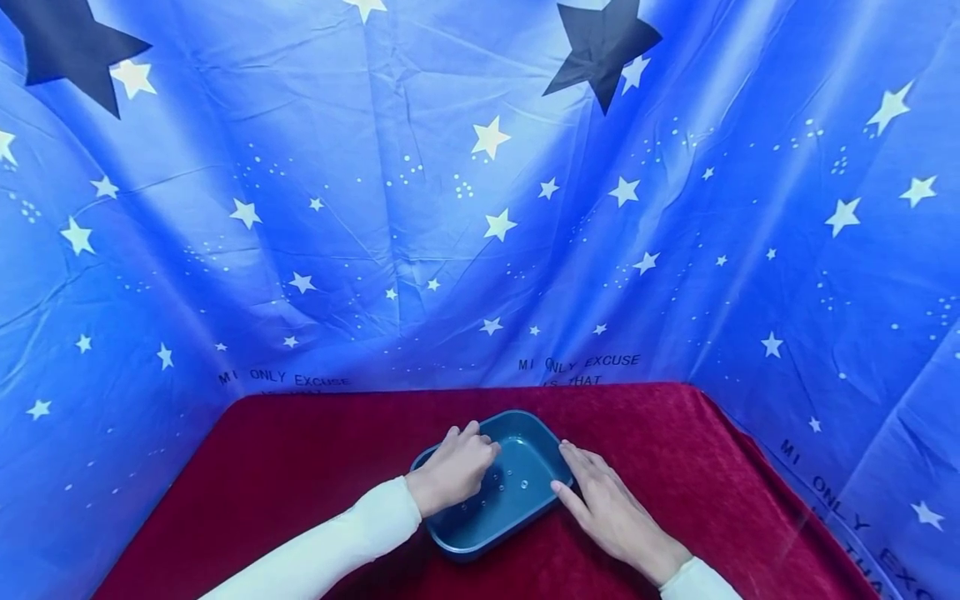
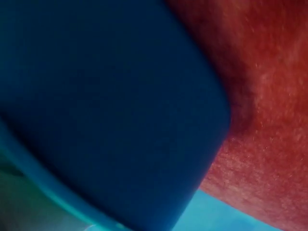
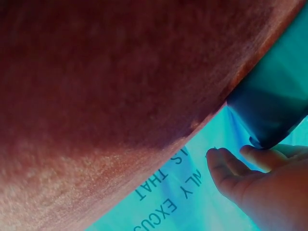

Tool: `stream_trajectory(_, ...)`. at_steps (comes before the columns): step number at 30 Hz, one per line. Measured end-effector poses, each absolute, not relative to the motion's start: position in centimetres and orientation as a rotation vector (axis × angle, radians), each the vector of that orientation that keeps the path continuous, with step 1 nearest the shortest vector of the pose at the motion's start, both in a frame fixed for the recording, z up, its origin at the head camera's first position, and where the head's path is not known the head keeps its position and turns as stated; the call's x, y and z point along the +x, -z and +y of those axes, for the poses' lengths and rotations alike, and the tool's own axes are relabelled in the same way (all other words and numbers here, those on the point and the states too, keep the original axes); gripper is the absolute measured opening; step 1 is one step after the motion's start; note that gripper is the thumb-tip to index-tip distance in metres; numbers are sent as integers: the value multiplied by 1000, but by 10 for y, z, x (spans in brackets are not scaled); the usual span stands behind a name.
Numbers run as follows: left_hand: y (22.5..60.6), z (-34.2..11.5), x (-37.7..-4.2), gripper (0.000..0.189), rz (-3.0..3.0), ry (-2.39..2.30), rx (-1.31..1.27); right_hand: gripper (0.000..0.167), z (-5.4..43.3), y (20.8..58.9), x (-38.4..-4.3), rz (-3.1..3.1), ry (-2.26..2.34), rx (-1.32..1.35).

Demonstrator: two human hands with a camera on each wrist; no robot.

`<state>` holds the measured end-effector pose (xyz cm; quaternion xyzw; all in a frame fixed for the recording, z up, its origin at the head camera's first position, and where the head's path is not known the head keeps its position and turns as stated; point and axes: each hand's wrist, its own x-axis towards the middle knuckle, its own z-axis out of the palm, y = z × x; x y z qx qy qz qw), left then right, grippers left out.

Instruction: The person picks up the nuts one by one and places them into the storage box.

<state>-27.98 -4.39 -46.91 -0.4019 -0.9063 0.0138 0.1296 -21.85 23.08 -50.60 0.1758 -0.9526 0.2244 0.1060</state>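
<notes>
A dark blue, rounded rectangular tub (image 1: 525, 454) stands on the red cloth, turned at an angle. Several small, clear, bead-like bits (image 1: 524, 484) are scattered over its floor. My left hand (image 1: 453, 467) is over the tub's left part with its fingers curled; I cannot tell whether anything is inside them. At the tub's right end, my right hand (image 1: 607, 504) rests its outstretched fingers against the rim. The left wrist view is filled mostly by the tub's outer wall (image 2: 120, 96). In the right wrist view, my right fingertips lie by the tub's corner (image 3: 269, 115).
Red plush cloth (image 1: 300, 467) covers the table, whose far corners are rounded. Blue fabric (image 1: 420, 250) printed with stars and lettering hangs behind and along both sides, close to the table's edge.
</notes>
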Motion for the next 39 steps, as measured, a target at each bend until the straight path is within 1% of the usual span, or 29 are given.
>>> stream_trajectory(6,477,-38,-287,16,-2639,-125,-1212,67,228,504,-214,-2793,-654,528)
stream_trajectory(16,482,-37,-289,14,-2640,-249,-1220,67,224,502,-214,-2813,-675,542)
stream_trajectory(21,482,-38,-281,18,-2639,-255,-1210,69,225,503,-214,-2827,-669,535)
stream_trajectory(26,485,-42,-271,12,-2563,-183,-1183,67,225,505,-215,-2780,-646,543)
stream_trajectory(31,485,-50,-261,12,-2474,-95,-1114,66,225,507,-215,-2755,-645,569)
stream_trajectory(36,480,-64,-248,16,-2463,18,-993,65,226,508,-216,-2737,-648,590)
stream_trajectory(39,478,-74,-242,24,-2473,82,-926,65,226,508,-217,-2724,-638,595)
